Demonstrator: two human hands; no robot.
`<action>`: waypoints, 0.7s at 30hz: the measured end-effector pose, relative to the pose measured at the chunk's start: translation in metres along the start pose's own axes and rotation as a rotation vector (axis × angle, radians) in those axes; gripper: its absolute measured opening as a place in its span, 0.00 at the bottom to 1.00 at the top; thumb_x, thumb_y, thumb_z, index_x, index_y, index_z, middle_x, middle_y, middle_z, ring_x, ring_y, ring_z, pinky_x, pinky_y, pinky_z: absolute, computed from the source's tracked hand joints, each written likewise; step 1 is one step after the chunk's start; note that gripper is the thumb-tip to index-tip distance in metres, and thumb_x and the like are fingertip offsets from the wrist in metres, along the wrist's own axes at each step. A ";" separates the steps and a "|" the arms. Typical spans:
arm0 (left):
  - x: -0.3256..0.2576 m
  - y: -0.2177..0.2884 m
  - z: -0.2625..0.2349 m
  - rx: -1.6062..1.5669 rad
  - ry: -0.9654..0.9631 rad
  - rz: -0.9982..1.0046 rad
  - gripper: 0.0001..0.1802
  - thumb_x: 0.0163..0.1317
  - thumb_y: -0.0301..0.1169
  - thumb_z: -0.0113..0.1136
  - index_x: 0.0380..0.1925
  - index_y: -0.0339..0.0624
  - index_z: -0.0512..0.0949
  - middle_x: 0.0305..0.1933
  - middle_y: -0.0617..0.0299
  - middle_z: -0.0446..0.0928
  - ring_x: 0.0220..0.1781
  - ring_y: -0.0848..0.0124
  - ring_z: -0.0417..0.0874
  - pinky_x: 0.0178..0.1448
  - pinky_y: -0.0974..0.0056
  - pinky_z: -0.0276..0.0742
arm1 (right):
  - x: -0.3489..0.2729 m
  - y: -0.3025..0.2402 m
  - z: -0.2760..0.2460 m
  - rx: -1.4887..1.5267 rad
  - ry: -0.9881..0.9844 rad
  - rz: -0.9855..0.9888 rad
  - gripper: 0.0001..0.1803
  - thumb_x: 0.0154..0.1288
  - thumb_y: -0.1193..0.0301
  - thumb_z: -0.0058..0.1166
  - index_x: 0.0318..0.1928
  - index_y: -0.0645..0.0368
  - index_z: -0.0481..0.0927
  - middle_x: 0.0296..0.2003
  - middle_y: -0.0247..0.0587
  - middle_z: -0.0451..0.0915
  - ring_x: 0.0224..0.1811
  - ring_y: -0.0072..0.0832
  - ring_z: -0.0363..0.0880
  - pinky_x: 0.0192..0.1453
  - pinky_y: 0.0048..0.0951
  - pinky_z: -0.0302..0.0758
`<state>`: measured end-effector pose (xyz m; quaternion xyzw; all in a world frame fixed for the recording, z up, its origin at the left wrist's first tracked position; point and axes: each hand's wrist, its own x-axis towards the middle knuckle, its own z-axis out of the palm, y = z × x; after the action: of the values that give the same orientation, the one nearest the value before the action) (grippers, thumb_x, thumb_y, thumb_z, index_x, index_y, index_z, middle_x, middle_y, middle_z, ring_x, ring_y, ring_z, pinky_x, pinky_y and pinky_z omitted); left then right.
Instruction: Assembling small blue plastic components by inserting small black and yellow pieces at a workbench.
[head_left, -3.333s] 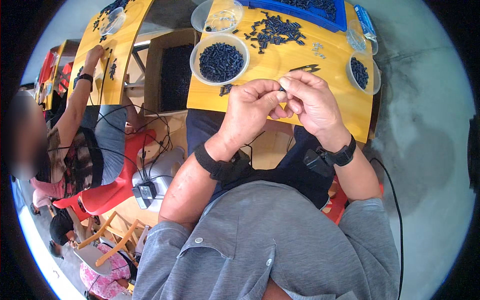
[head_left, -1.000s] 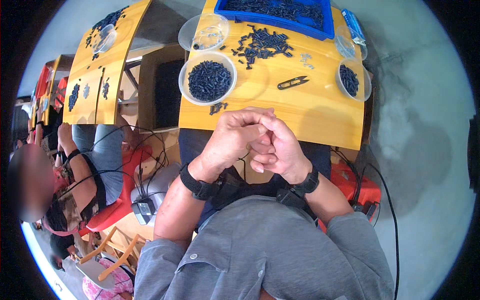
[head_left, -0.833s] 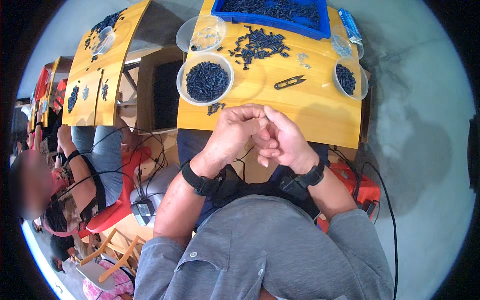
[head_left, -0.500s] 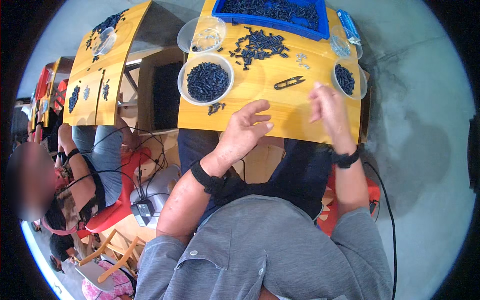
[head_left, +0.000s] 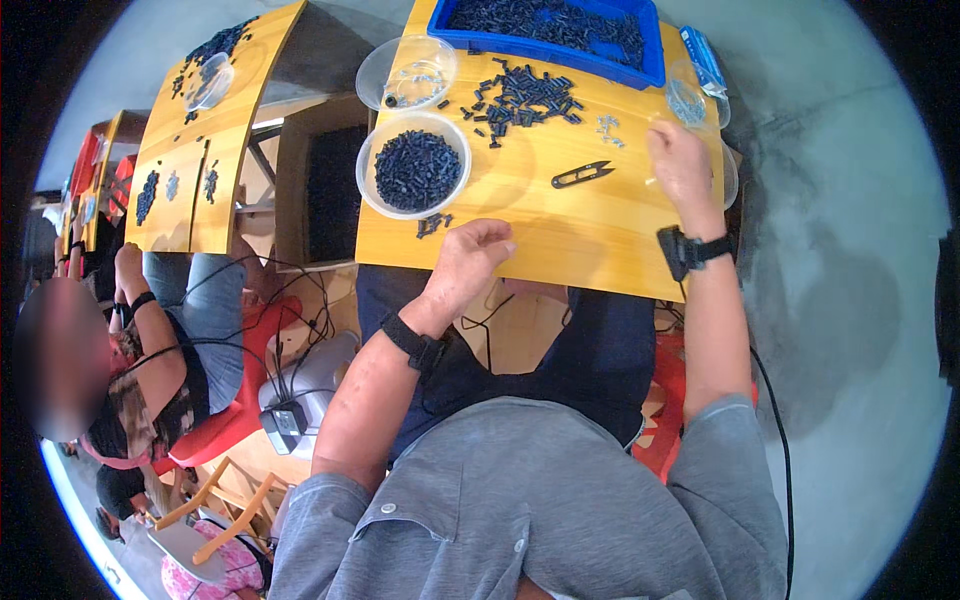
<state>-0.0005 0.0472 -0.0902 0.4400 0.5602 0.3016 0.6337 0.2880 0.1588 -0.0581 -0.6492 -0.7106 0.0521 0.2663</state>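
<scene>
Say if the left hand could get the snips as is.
Likely yes: only tabletop shows between the left hand and the snips, and the right hand is off to the snips' right, clear of that path.

The yellow table (head_left: 560,232) carries a blue tray (head_left: 590,67), dark pieces (head_left: 528,92) and snips (head_left: 594,172).

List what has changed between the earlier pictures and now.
The right hand has parted from the left hand, moving forward and right over the yellow table; the left drew slightly back and left. Whether anything was let go cannot be told. A co-worker's hand has come off the neighbouring table. The thread snips, blue tray and round tub of dark pieces stayed put.
</scene>
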 end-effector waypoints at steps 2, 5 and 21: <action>0.004 -0.003 0.001 0.006 0.000 -0.003 0.17 0.57 0.26 0.57 0.45 0.26 0.74 0.42 0.57 0.79 0.43 0.72 0.77 0.49 0.69 0.72 | 0.011 -0.009 0.023 0.088 -0.072 -0.036 0.09 0.59 0.68 0.49 0.33 0.60 0.79 0.31 0.56 0.78 0.37 0.51 0.77 0.40 0.44 0.73; 0.011 -0.016 0.001 0.014 0.011 0.000 0.17 0.57 0.26 0.57 0.45 0.26 0.74 0.41 0.57 0.79 0.43 0.73 0.77 0.49 0.70 0.72 | 0.026 -0.017 0.055 0.043 -0.150 -0.172 0.08 0.57 0.70 0.49 0.35 0.60 0.78 0.33 0.54 0.78 0.40 0.50 0.77 0.43 0.44 0.74; 0.015 -0.027 -0.003 -0.040 0.012 0.037 0.13 0.58 0.25 0.58 0.42 0.29 0.76 0.37 0.61 0.79 0.38 0.76 0.76 0.43 0.71 0.72 | 0.031 -0.022 0.088 -0.163 -0.190 -0.144 0.08 0.56 0.72 0.48 0.28 0.62 0.78 0.30 0.54 0.79 0.35 0.50 0.78 0.40 0.47 0.74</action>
<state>-0.0041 0.0493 -0.1212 0.4356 0.5496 0.3274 0.6333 0.2287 0.2091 -0.1139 -0.6082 -0.7791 0.0365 0.1473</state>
